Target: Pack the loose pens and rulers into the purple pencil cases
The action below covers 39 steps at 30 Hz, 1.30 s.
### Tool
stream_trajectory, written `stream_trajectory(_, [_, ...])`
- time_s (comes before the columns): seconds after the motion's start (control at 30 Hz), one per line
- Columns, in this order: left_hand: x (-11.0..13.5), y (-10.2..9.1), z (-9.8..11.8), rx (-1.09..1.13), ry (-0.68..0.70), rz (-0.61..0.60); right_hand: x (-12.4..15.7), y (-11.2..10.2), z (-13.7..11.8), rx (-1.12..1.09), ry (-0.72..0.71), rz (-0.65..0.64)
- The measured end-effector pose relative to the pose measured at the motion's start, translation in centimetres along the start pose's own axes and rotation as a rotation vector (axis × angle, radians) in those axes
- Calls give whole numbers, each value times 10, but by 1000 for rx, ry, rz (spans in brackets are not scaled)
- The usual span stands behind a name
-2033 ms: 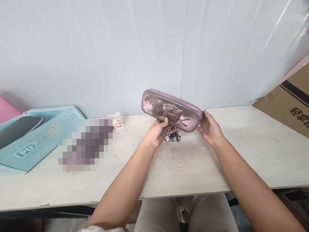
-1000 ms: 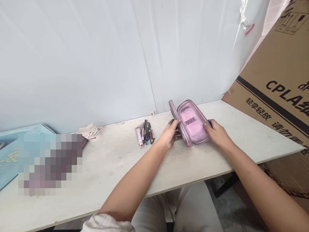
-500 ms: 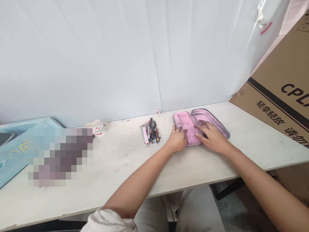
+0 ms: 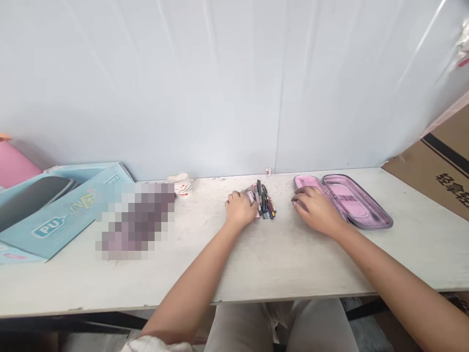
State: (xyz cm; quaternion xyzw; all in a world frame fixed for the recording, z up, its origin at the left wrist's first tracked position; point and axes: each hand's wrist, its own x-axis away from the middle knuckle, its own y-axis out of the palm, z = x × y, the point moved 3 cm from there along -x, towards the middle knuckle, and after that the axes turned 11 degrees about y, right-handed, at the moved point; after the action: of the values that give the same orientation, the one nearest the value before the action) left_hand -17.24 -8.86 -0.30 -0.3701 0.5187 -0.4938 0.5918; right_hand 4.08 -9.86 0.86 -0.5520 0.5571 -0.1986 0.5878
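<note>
Two hands are resting near the table's (image 4: pixel 256 264) back edge: the left hand (image 4: pixel 240 208) is curling against the pile of pens (image 4: pixel 265 199), its grip impossible to tell, while the right hand (image 4: pixel 315 210) is lying flat and open on the unzipped pink pencil case (image 4: pixel 353 203) beside them.

Near table (image 4: pixel 256 264) free for passage; pens (image 4: pixel 264 200), open case (image 4: pixel 351 203) (lid flat), wall (image 4: pixel 220 98) block far side.

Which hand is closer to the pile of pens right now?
Left. The left hand sits against the pile of pens on its left side, fingers touching it. The right hand lies to the pile's right, apart from it, resting on the open pink case.
</note>
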Motion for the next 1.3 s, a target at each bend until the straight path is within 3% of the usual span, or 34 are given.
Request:
stream_trajectory(0.13, [7, 13, -13, -30, -2, -61, -17, 22, -52, -49, -73, -45])
stream_trajectory(0.27, [9, 8, -17, 88, -1, 30, -25, 39, -76, -148, -54, -28])
stream_trajectory(0.37, [10, -1, -16, 563, -62, 68, -29, 42, -80, -331, 4, 33])
stream_trajectory(0.43, [13, -5, -6, 944, -97, -6, -30, 42, -79, -524, 61, 30])
stream_trajectory(0.57, [24, -5, 24, 1664, -292, -174, -29, 44, -73, -872, 248, -109])
stream_trajectory(0.63, [28, -3, 34, 1846, -389, -233, -27, 45, -69, -957, 341, -174])
stream_trajectory(0.77, [33, 2, 41, 1870, -412, -277, -23, 46, -62, -1050, 458, -232])
stream_trajectory(0.9, [36, 2, 44, 1829, -283, -283, -21, 43, -62, -1279, 515, -259])
stream_trajectory(1.03, [33, -2, 44, 1907, -186, -179, -20, 40, -69, -1455, 476, -333])
stream_trajectory(1.3, [33, -5, 47, 1790, -167, -215, -20, 37, -72, -1508, 365, -143])
